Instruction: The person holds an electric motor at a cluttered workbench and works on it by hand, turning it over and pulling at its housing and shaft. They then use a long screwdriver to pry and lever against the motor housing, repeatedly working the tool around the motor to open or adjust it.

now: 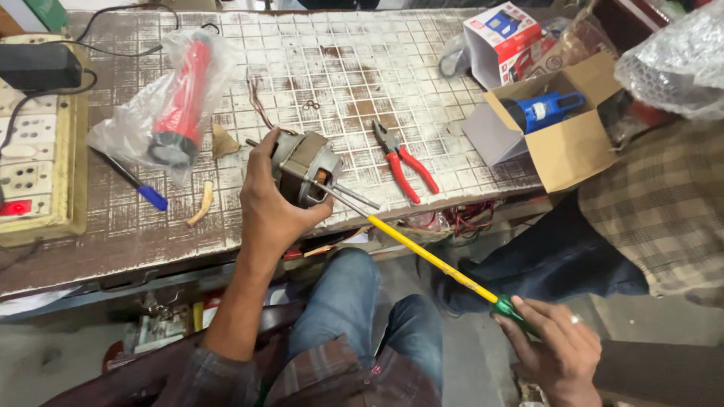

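Left hand [270,207]: grip wrapped around a small electric motor [303,167], thumb on the near side, fingers curled behind; the motor sits at the near edge of the surface [317,68], about mid-length, shaft pointing out over the edge. Right hand [554,343]: grip pinched shut on the green handle of a long yellow-shafted screwdriver [422,252], held off the surface, over the lap; its metal tip meets the motor's face.

Just right of the motor: red-handled pliers [400,160], apart from it. Left of it: a bagged red torch [179,98], a blue-capped pen [130,179], a socket board [34,151] at the left edge. Right corner: open cardboard box [562,132] with a blue torch inside; another person's checked sleeve [664,207] beside it. Open room lies in the middle toward the far edge.
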Tool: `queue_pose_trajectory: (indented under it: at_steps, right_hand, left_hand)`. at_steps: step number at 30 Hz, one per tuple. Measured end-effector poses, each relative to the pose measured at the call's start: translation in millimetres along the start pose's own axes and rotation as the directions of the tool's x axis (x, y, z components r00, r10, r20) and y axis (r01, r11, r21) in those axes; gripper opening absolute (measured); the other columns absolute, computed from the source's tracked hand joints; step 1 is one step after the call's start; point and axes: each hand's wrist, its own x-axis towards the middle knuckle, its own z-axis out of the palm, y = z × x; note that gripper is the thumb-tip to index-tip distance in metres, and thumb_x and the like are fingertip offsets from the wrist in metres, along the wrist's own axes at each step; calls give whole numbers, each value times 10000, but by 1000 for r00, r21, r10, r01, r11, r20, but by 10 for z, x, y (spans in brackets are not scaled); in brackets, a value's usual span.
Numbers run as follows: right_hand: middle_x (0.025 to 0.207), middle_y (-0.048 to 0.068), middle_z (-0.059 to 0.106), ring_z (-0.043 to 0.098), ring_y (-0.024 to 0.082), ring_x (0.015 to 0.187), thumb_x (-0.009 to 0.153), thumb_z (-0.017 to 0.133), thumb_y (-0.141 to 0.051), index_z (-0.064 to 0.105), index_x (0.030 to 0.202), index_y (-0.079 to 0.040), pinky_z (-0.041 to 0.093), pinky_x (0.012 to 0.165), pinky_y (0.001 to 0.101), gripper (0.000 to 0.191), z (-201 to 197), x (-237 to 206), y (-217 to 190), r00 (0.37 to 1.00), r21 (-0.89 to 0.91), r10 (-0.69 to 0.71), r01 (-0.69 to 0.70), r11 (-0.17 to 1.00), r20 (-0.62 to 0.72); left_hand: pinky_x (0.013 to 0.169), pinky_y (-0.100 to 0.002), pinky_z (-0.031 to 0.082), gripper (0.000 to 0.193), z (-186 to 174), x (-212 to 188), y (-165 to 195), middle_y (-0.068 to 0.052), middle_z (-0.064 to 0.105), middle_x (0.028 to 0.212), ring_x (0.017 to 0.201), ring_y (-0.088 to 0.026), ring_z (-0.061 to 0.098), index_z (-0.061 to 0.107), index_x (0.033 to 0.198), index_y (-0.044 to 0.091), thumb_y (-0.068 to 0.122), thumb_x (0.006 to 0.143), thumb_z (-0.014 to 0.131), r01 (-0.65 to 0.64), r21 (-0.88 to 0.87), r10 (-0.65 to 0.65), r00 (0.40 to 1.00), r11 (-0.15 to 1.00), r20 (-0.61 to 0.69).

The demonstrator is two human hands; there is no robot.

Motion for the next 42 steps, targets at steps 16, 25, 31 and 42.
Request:
queue_pose_trajectory:
  at_steps: [16, 25, 31, 42]
  right_hand:
    - [861, 126, 715, 636, 132, 710, 902, 835, -40, 759, 1045, -5, 506, 666, 262, 165, -23, 37, -4, 947, -150, 267, -242, 959, 177]
    - [944, 107, 718, 666, 72, 738, 913, 798, -176, 680, 1085, 14, 528, 636, 247, 282, -55, -34, 28, 982, 53, 122, -131, 990, 145]
    - [879, 30, 735, 630, 64, 702, 892, 726, -103, 720, 1181, -26, 485, 598, 222, 300, -27, -30, 91, 781, 355, 468, -611, 707, 413]
    - [844, 100, 701, 630, 110, 732, 780, 813, -89, 682, 1117, 33, 517, 662, 264, 382, 13, 27, -3, 890, 177, 396, -437, 882, 224]
  left_hand:
    - [1111, -448, 507, 1125, -46, -79, -174, -213, 559, 1425, 1314, -381, 593, 397, 1535, 33, 263, 617, 1005, -109, -65, 108, 994, 992, -25]
    - [1086, -422, 546, 1157, -69, -115, -179, -191, 542, 1429, 1282, -343, 621, 365, 1578, 53, 283, 637, 998, -61, -94, 62, 998, 994, 5]
    - [1102, -436, 529, 1151, -59, -128, -218, -191, 551, 1419, 1293, -365, 619, 361, 1568, 53, 279, 646, 1013, -127, -78, 125, 992, 989, -27]
    - [1000, -436, 541, 1026, 10, -178, -288, -183, 560, 1255, 1162, -338, 647, 317, 1353, 61, 312, 646, 1017, -28, -132, 25, 999, 991, -29]
